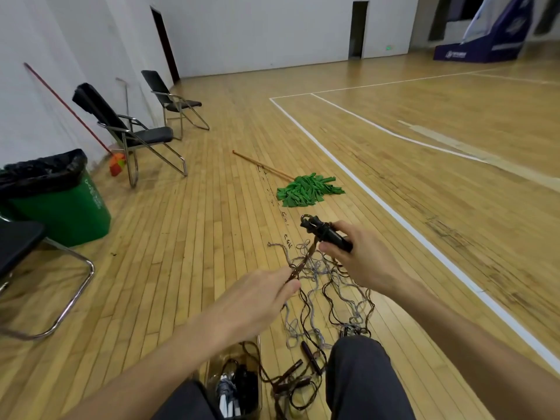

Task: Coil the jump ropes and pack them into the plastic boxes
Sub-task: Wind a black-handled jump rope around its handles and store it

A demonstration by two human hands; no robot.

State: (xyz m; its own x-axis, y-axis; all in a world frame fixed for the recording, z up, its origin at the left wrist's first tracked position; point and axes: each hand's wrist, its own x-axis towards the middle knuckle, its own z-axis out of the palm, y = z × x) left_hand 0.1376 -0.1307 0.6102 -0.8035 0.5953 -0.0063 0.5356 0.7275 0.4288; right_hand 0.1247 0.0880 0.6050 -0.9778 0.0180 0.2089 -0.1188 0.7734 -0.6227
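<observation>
Far to the left of the fingers, a green bin point(69, 207) lined with a black bag stands on the wooden floor point(181, 237). Beyond it, two folding chairs point(133, 134) sit by the wall, and a red broom point(116, 163) leans there beside the nearer one.

The left hand point(257, 295) is stretched forward. Its fingers point(288, 287) and thumb are closed in a pinch on a brown rope point(303, 262). From the pinch the rope runs taut, up and to the right, to the other hand. Ahead of both sets of fingers, and well apart from them, a green mop point(306, 189) lies flat on the floor.

The right hand point(360, 262) has its fingers point(345, 230) and thumb curled round a pair of black handles point(328, 236). The handle tips stick out past the fingers toward the mop, and the rope is wound round them just beyond the grip.

Below both hands a tangle point(333, 298) of brown and grey ropes lies on the floor, trailing back toward the person's knees. Under the left forearm, between the knees, is a clear box point(215, 368). It holds bundled ropes with white and black grips. Just right of the box, spare grips point(309, 359) and loops lie loose on the floor. To the right of the right fingers a white line point(394, 213) crosses the floor.
</observation>
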